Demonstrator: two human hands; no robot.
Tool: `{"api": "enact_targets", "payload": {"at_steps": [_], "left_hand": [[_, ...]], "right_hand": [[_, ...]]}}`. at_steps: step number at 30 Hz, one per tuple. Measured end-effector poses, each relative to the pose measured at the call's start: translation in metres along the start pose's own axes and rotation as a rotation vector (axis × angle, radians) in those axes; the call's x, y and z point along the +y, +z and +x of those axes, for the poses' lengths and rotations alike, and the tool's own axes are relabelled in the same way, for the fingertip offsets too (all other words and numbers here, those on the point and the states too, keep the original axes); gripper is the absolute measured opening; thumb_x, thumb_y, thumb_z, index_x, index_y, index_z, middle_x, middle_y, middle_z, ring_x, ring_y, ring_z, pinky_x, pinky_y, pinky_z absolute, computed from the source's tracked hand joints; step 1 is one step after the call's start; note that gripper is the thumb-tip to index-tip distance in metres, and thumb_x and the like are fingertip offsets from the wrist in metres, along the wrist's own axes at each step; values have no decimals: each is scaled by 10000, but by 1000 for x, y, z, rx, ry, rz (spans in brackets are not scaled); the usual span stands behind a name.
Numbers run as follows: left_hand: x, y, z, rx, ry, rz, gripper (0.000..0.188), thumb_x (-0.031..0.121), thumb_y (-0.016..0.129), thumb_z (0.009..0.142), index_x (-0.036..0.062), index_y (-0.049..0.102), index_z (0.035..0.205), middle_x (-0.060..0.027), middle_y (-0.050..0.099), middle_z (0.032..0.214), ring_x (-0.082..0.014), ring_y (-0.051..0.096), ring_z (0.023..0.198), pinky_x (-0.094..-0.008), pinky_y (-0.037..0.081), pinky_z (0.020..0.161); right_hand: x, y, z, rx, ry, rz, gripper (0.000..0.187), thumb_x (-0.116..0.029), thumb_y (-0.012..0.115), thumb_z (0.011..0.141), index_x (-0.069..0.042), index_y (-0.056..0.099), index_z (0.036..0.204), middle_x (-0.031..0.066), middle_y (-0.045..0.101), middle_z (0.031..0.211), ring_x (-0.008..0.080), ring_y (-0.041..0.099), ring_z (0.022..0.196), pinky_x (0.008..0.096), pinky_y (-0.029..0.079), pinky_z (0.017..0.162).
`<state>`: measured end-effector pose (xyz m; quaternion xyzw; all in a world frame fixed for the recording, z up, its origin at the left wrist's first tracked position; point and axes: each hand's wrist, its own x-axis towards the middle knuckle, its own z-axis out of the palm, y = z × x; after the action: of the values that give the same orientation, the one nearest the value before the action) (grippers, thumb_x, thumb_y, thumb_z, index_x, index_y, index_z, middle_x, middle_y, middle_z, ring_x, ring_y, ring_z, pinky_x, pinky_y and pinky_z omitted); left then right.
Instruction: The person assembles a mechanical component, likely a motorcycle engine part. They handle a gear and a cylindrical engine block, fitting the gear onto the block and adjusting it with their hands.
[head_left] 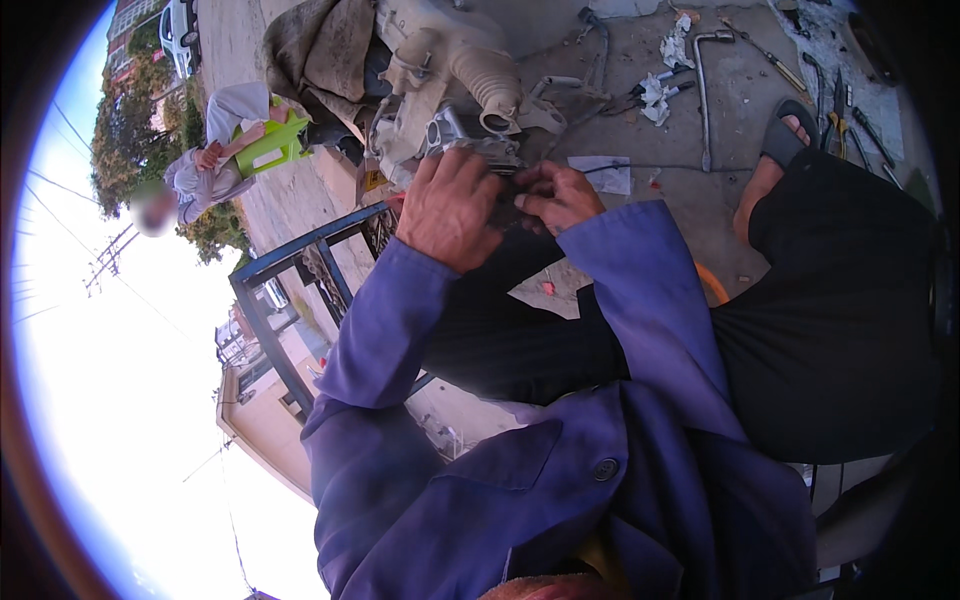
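My left hand [448,208] and my right hand [556,194] meet over a small dark part [507,200] at the edge of a dirty white engine assembly [440,80] with a ribbed rubber hose [490,85]. Both hands have their fingers curled around the dark part; what it is stays hidden by the fingers. Blue jacket sleeves cover both forearms. My legs in black trousers [830,320] stretch to the right, one foot in a dark sandal [785,135].
Tools lie on the concrete ground at the upper right: an L-shaped wrench [703,90], screwdrivers, pliers [835,110], white rags [655,95]. A brown cloth [320,50] drapes the assembly. A blue metal frame [290,300] stands left. Another person sits on a green chair [270,145].
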<state>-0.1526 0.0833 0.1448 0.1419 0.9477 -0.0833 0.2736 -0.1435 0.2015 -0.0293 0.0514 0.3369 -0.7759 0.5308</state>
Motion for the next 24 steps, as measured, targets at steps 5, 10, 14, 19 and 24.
{"api": "enact_targets", "payload": {"at_steps": [5, 10, 14, 19, 24], "left_hand": [[2, 4, 0, 22, -28, -10, 519, 214, 821, 577, 101, 683, 1064, -114, 612, 1133, -320, 539, 1166, -439, 418, 982], [5, 5, 1, 61, -47, -9, 499, 218, 823, 572, 95, 686, 1035, -115, 616, 1124, -325, 545, 1158, -445, 424, 978], [4, 9, -2, 117, -48, -19, 474, 214, 821, 588, 91, 688, 1026, -119, 618, 1131, -338, 548, 1155, -454, 428, 976], [4, 11, -2, 147, -71, -43, 428, 198, 825, 617, 87, 691, 1008, -119, 620, 1127, -349, 548, 1162, -467, 439, 968], [2, 15, -6, 166, -88, -87, 451, 175, 843, 600, 85, 681, 1012, -120, 611, 1137, -351, 548, 1158, -464, 448, 951]], "right_hand": [[-6, 1, -1, 46, -1, -153, 242, -36, 703, 885, 3, 631, 1113, 106, 689, 800, 156, 651, 633, 313, 506, 556], [2, -2, 0, 92, -198, -312, 219, -53, 727, 867, 5, 653, 1065, 124, 704, 822, 193, 677, 686, 342, 538, 630], [17, -2, 5, 96, -237, -202, 219, -49, 729, 866, 0, 656, 1067, 120, 705, 831, 176, 685, 734, 330, 539, 636], [18, -5, 5, 58, -53, 99, 265, -19, 715, 877, 3, 631, 1127, 113, 704, 877, 157, 684, 770, 306, 548, 639], [17, -6, 4, 35, 43, 278, 326, 1, 710, 871, 8, 605, 1180, 128, 706, 907, 168, 692, 784, 299, 557, 642]]}}
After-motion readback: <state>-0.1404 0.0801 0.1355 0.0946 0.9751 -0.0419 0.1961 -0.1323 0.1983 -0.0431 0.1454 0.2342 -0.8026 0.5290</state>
